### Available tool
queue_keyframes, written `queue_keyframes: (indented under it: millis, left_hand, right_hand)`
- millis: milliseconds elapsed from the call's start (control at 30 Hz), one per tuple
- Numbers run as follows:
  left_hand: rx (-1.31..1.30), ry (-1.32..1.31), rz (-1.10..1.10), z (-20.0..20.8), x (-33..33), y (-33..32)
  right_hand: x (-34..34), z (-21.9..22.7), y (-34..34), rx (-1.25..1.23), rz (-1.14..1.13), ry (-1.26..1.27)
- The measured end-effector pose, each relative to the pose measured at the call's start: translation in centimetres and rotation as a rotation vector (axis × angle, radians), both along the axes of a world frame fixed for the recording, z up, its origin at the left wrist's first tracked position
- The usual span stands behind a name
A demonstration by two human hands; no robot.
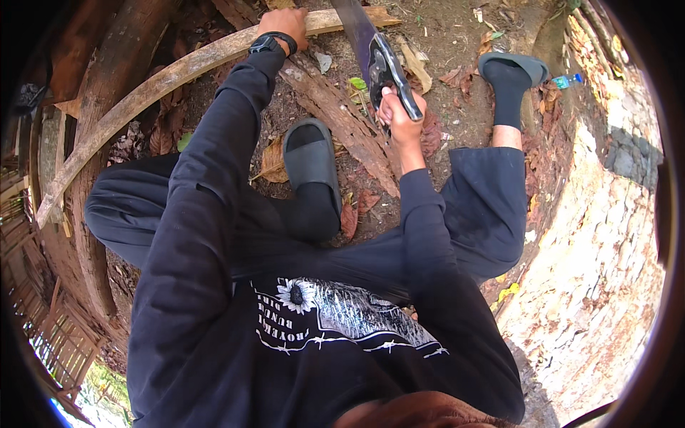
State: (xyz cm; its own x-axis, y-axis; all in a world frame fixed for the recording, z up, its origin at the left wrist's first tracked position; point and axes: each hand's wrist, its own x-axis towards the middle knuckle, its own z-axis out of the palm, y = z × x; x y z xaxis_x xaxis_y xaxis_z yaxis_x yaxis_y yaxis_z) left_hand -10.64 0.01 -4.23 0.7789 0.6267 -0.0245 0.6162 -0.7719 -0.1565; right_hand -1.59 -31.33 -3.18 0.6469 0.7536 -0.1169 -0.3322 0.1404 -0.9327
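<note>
A long, narrow wooden plank (153, 87) runs from the left side up to the top middle, bent by the lens. My left hand (284, 26), with a dark watch at its wrist, is closed over the plank near its far end. My right hand (402, 118) is wrapped round the black handle of a hand saw (386, 65). The saw's blade reaches away from me and lies across the plank, to the right of my left hand. The blade's far part is cut off by the top of the picture.
Dark logs (118, 64) lie at the left, and a split, reddish piece of wood (335, 107) lies between my feet. My sandals (312, 153) stand on bare soil with dry leaves. A big pale trunk (592, 250) fills the right. A plastic bottle (568, 80) lies beyond my right foot.
</note>
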Motion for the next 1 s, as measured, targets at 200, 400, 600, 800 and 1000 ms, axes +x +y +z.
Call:
queue_keyframes:
  millis: [200, 400, 600, 800, 1000]
  left_hand:
    - [-0.026, -0.024, 0.041, 0.0, -0.5, -0.1]
    - [-0.042, -0.022, 0.033, 0.4, 0.0, 0.0]
    - [0.079, -0.027, 0.035, -2.7, -0.5, 0.9]
    - [0.052, -0.057, -0.011, -2.9, -0.4, 1.3]
    - [-0.013, -0.013, 0.013, -0.4, -0.1, 0.2]
  right_hand:
    - [0.1, -0.7, 0.3, -0.078, 0.035, -0.164]
    - [-0.8, 0.6, -8.3, -0.119, 0.017, -0.049]
    - [-3.4, 6.4, -20.2, -0.179, 0.051, -0.099]
    - [-0.6, 4.8, -16.2, -0.099, 0.054, -0.019]
    - [2.1, -0.1, 2.4, -0.018, 0.024, -0.033]
